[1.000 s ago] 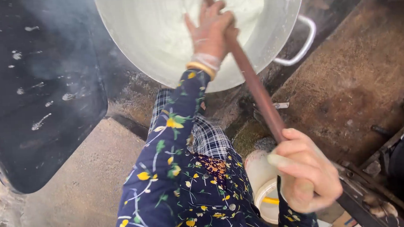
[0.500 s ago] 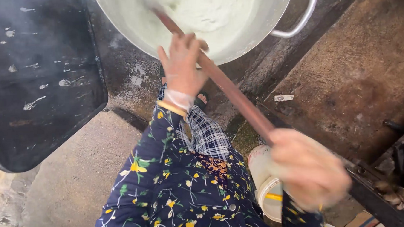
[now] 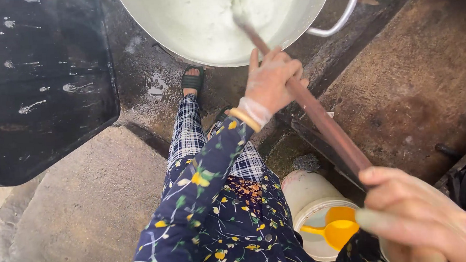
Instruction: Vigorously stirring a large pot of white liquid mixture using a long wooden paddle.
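Long brown wooden stirring pole [image 3: 317, 118] slants into the big metal pot [image 3: 312, 15] of white liquid. My left hand [image 3: 273, 81] wraps its middle. My right hand [image 3: 416, 222] grips its upper end.

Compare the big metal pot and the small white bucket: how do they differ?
The metal pot is far larger than the white bucket. The pot holds pale milky liquid stirred with a long wooden stick; the bucket holds a yellow scoop. The pot has a metal loop handle; none shows on the bucket. Both are round, open-topped and on the ground.
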